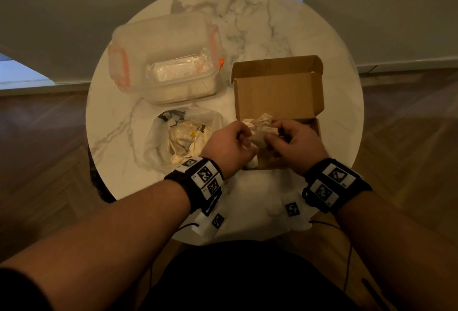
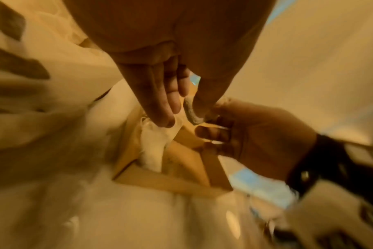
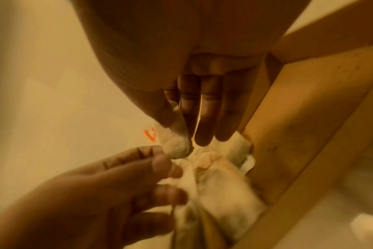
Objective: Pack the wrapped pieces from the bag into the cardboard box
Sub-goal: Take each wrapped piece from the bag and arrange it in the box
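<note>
Here I'd lower the crumpled white paper-wrapped piece squarely into the open brown cardboard box and release only once it rests inside. My left hand and right hand both pinch its wrapping, holding it between their fingertips over the box's near end, right of the clear plastic bag of remaining pieces.

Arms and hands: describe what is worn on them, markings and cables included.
Both forearms are bare, with no sleeves. The left hand and right hand wear no gloves. Each wrist carries a black band with white panels printed with square black-and-white coded markers. Thin dark cables trail below the wrists.
</note>
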### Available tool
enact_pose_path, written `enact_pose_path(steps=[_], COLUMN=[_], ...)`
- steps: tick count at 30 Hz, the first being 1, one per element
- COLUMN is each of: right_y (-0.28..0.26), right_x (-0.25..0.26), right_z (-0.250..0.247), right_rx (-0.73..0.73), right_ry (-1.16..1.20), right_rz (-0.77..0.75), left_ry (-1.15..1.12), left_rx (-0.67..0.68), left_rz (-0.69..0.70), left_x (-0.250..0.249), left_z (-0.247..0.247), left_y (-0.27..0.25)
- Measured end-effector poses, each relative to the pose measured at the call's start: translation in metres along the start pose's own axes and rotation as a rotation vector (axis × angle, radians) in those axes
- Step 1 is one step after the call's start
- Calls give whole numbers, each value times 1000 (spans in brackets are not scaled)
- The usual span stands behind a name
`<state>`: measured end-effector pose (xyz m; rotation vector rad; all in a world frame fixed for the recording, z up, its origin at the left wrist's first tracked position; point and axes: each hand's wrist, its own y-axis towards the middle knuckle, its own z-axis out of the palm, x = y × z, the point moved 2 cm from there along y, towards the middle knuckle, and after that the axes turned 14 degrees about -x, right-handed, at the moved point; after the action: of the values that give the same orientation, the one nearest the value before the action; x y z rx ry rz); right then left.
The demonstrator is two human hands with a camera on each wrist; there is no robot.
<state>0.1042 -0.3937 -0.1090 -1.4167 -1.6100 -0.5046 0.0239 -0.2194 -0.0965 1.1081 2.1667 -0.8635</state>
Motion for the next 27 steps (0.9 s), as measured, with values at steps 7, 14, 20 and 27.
enact_pose_path(steps=[7, 14, 20, 27], right_y=[21, 39, 32, 29], right_x=[-21, -19, -21, -32], right_z=[5, 21, 17, 30], right_rx=[90, 47, -24, 66], right_ry=[-424, -529, -363, -566], right_rz=[-169, -230, -103, 19], left_ry=[669, 746, 710, 740], left_rx=[378, 429, 427, 462], left_rz=[368, 368, 353, 379], left_x=[16, 18, 17, 10], left_z=[21, 27, 25, 25], left_y=[-12, -12, -11, -12])
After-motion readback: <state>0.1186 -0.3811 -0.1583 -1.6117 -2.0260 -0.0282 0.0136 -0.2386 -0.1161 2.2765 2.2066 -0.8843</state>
